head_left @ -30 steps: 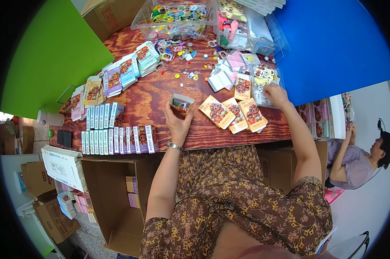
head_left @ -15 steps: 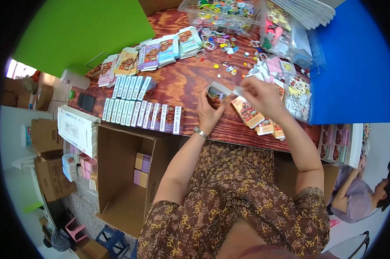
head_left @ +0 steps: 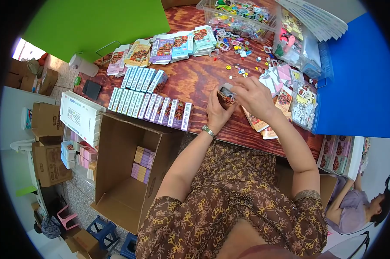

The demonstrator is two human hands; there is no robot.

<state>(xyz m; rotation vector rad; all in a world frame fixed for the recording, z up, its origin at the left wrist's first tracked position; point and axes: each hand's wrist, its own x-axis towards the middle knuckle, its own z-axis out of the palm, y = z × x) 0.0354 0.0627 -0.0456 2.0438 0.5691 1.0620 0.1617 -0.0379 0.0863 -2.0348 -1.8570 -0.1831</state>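
**Small box held in the left grip, its mouth half hidden by the right**

The small box (head_left: 225, 97) stands close to the near edge of the counter (head_left: 199, 77), clasped by the left grip (head_left: 217, 108), whose thumb and fingers wrap its sides and cover most of its printed faces. The right grip (head_left: 254, 98) is bent over the box's open mouth, fingertips at the rim; the fingers hide whatever may lie between them, so whether it pinches anything cannot be told. The box's contents are too dark and small to make out.

The right forearm covers part of several orange boxes (head_left: 255, 121). Beside them a clear plastic tray (head_left: 305, 108) holds flat white and cream pieces, their shapes hard to read.

The counter has streaky, reddish-brown wood grain. On its left stand two rows of slim, upright card boxes (head_left: 149, 105), with piles of printed flat card (head_left: 160, 49) behind. A see-through tub (head_left: 240, 19) of colourful bits is cut off by the upper edge. Below, a brown cardboard carton (head_left: 121, 172) gapes open, its inside partly in shadow. A metal-banded watch (head_left: 208, 131) circles the left wrist.
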